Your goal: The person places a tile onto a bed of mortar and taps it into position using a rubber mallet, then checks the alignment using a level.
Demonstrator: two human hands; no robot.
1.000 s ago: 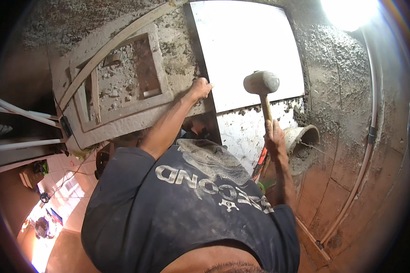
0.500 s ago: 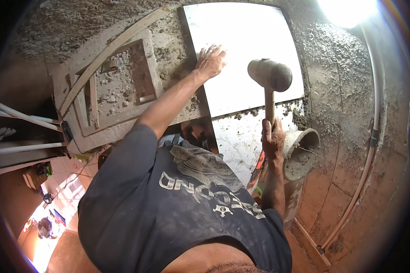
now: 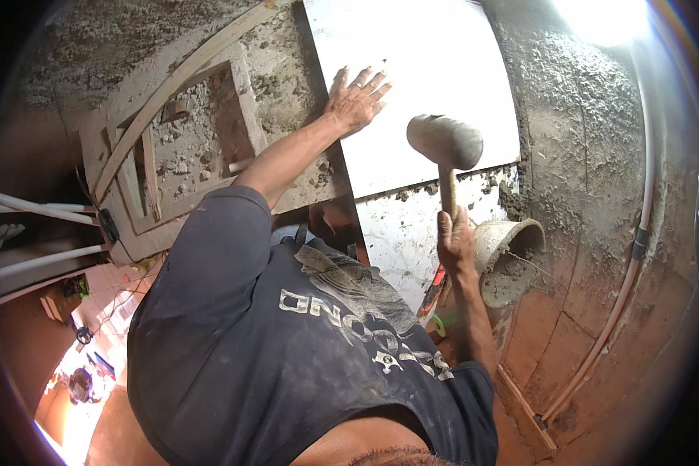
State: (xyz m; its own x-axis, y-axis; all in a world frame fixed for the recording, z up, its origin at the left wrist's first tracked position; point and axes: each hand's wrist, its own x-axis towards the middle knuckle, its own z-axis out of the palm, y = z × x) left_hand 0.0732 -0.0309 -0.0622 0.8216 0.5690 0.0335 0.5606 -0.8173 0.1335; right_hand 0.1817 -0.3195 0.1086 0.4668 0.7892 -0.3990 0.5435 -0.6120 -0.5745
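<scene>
A large white tile [image 3: 435, 70] lies on the mortar-covered counter ahead of me. My left hand [image 3: 355, 102] rests flat near its left edge, fingers spread apart. In my right hand [image 3: 457, 247] is the wooden handle of a rubber mallet [image 3: 445, 141], its grey head over the tile's near right part. Whether the head touches the tile I cannot tell. Nearer to me is a second white tile [image 3: 396, 233], smeared with mortar, partly hidden by my right arm and body.
A mortar-crusted bucket [image 3: 509, 241] stands right of my right hand. To the left, a rectangular frame [image 3: 252, 116] surrounds an opening with rubble, and a curved wooden strip [image 3: 186, 74] lies across it. A pipe [image 3: 641, 194] runs along the rough right wall. A red-and-black tool [image 3: 433, 291] lies beside my right forearm.
My left hand has flattened, its fingers spreading wider. The mallet and my right hand have shifted slightly left, and the mallet head sits a little lower in the picture.
</scene>
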